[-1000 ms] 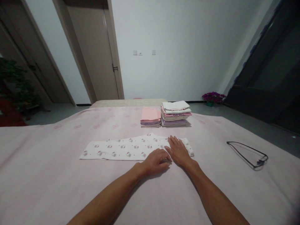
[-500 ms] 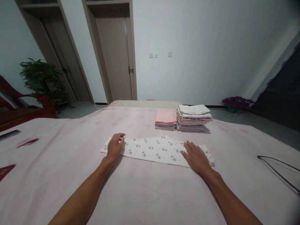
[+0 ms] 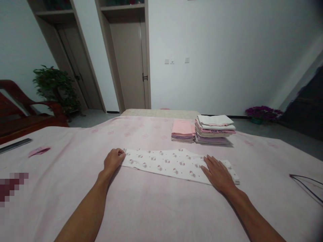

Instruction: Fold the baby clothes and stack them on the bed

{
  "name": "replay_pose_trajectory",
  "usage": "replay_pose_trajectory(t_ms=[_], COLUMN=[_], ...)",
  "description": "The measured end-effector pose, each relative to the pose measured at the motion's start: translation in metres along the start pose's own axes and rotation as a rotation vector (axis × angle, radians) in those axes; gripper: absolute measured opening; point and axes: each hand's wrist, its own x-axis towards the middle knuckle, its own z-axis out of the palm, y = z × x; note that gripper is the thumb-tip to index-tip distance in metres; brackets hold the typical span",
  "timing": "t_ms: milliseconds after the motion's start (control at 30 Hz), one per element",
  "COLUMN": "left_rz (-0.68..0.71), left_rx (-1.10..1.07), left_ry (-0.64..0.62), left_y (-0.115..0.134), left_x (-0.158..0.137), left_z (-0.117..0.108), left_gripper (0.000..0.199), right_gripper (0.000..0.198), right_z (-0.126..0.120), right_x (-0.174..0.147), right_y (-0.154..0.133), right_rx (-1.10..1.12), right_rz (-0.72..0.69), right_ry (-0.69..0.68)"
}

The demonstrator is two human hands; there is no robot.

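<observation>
Garment [image 3: 164, 162]: lies long, narrow and flat, white with a small repeated print, across the middle of the pale pink cover [image 3: 161, 208]; counts as clock centre for all bearings here, with 12 toward the wall [image 3: 214, 40].
Left hand [image 3: 112, 161]: touches the garment's 9 o'clock end; bends its fingers inward and brings thumb and fingertips together, pinching the edge.
Right hand [image 3: 219, 173]: rests palm down on the garment toward 3 o'clock, just short of the end; has its fingers nearly straight and slightly spread, gripping nothing.
Low stack [image 3: 183, 129]: sits at 1 o'clock, pink on top, purple below.
Tall stack [image 3: 214, 131]: stands just beside the low stack, at 2 o'clock, with white uppermost and dark lettering on one layer.
Black frame [image 3: 306, 189]: lies at 3 o'clock, well apart, partly cut off.
Pink scrap [image 3: 39, 151]: lies at 9 o'clock, near a dark bar [image 3: 15, 146].
</observation>
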Motion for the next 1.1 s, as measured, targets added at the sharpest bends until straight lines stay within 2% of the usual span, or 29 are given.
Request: replay_pose_trajectory(t_ms=[167, 333, 533, 700, 833, 1000, 1100], left_rz=[0.010, -0.096, -0.104, -0.067, 0.029, 0.189, 0.155], left_rx=[-0.039, -0.050, -0.068, -0.071, -0.110, -0.268, -0.372], left_ry=[0.026, 0.078, 0.009, 0.067, 0.115, 0.011, 0.009], left_y=[-0.006, -0.020, -0.019, -0.010, 0.000, 0.016, 0.018], left_x=[0.002, 0.009, 0.010, 0.002, -0.003, -0.009, -0.008], left_z=[-0.001, -0.004, -0.008, -0.008, -0.011, -0.012, -0.006], left_gripper=[0.041, 0.031, 0.034, 0.021, 0.019, 0.021, 0.035], right_gripper=[0.061, 0.061, 0.061, 0.060, 0.059, 0.059, 0.060], right_z=[-0.002, 0.000, 0.000, -0.001, -0.001, -0.002, -0.003], right_x=[0.000, 0.001, 0.001, 0.000, 0.001, 0.001, 0.000], right_y=[-0.002, -0.001, -0.001, -0.001, -0.001, -0.001, -0.002], right_rx=[-0.010, -0.028, -0.024, -0.015, -0.010, -0.006, -0.012], right_rz=[0.011, 0.002, 0.000, 0.002, -0.002, 0.001, -0.003], right_ry=[0.000, 0.001, 0.012, 0.012, 0.023, 0.011, 0.005])
